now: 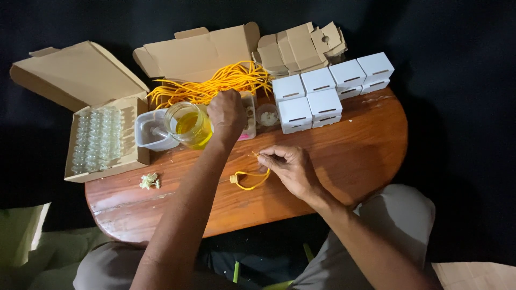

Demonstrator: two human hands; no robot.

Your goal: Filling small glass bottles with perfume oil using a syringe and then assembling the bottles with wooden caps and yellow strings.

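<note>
- Right hand [290, 169] rested on the worktop [355, 156], its grip pinched together on one end of a yellow cord [248, 181]; thumb and forefinger met at the cord's tip.
- The cord lay in a loop on the wood, just left of the right hand, with a small knot or bead at its far end.
- Left hand [227, 114] reached forward over the worktop, fingers curled downward beside a glass jar [188, 124]; whether its grip closed on anything could not be told from above.
- The jar held yellow liquid and stood tilted, touching a small clear plastic tub [151, 130] on its left.
- Behind the left hand lay a heap of loose yellow cords [215, 83], spilling from an open cardboard box [199, 51].
- A small round clear container [267, 115] sat just right of the left hand.
- White folded boxes [328, 88] stood stacked in rows at the right rear; flat brown carton blanks [298, 45] lay piled behind them.
- At far left, an open carton [72, 75] held rows of small clear vials [99, 137].
- A pale scrap [149, 181] lay near the worktop's front left edge.
</note>
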